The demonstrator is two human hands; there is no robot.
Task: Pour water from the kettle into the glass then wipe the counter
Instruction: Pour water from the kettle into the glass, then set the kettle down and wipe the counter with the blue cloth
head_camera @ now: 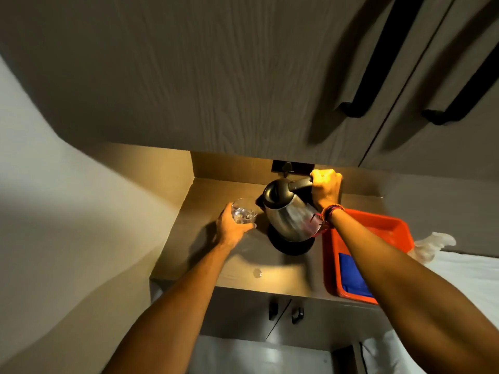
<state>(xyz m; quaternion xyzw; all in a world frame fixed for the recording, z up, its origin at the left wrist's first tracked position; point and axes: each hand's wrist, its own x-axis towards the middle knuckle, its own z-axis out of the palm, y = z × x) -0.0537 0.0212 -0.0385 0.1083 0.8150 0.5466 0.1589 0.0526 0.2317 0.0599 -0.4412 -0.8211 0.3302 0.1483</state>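
A steel kettle (290, 215) with a black lid and handle is tilted to the left, its spout close to the rim of a clear glass (243, 211). My right hand (325, 188) is closed around the kettle's black handle. My left hand (231, 228) grips the glass from the left and holds it beside the spout; some water shows inside it. The kettle's round black base (291, 245) sits on the brown counter (205, 211) just beneath the lifted kettle. A blue cloth (351, 273) lies in an orange tray (378, 225) at the right.
A dark socket plate (293, 166) sits on the back wall behind the kettle. Upper cabinet doors with black handles (378, 63) hang overhead. A small wet spot (258, 273) lies near the counter's front edge. Crumpled clear plastic (432, 244) lies right of the tray. Lower cabinet doors (286, 311) are below.
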